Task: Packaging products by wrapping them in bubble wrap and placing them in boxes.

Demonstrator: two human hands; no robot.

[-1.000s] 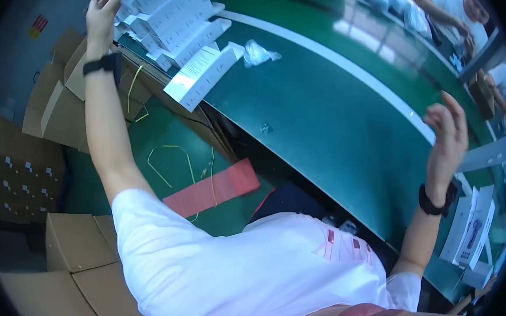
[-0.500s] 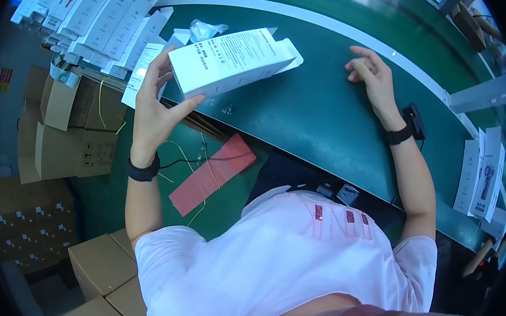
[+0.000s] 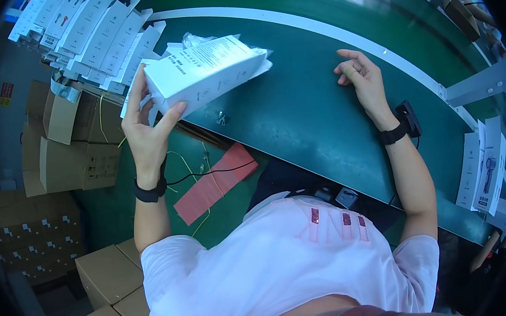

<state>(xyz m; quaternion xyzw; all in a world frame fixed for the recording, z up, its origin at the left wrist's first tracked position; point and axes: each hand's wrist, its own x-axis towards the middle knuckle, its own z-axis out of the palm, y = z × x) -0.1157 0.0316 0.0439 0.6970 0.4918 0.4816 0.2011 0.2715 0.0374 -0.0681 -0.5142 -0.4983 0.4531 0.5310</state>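
Note:
My left hand [image 3: 147, 133] grips one end of a white printed carton [image 3: 202, 76], with the thumb on its near side and the fingers round the far side. The carton is tilted above the left part of the green table [image 3: 298, 130]. Its flaps at the far end stick out, and I cannot tell whether that end is closed. Over the table on the right, my right hand [image 3: 367, 86] is held with loosely bent fingers and nothing visible in them. Behind the carton lies a crumpled clear plastic bag [image 3: 196, 40], partly hidden.
Many white cartons [image 3: 92, 43] lie stacked at the far left. Below them stands an opened brown box [image 3: 65, 155]. More white cartons [image 3: 483, 169] stand at the right edge, near a person's arm [image 3: 486, 252]. A small black device [image 3: 407, 119] sits beside my right wrist.
My left hand has moved left and nearer to me with the white carton, which has tilted more. My right hand has shifted slightly left.

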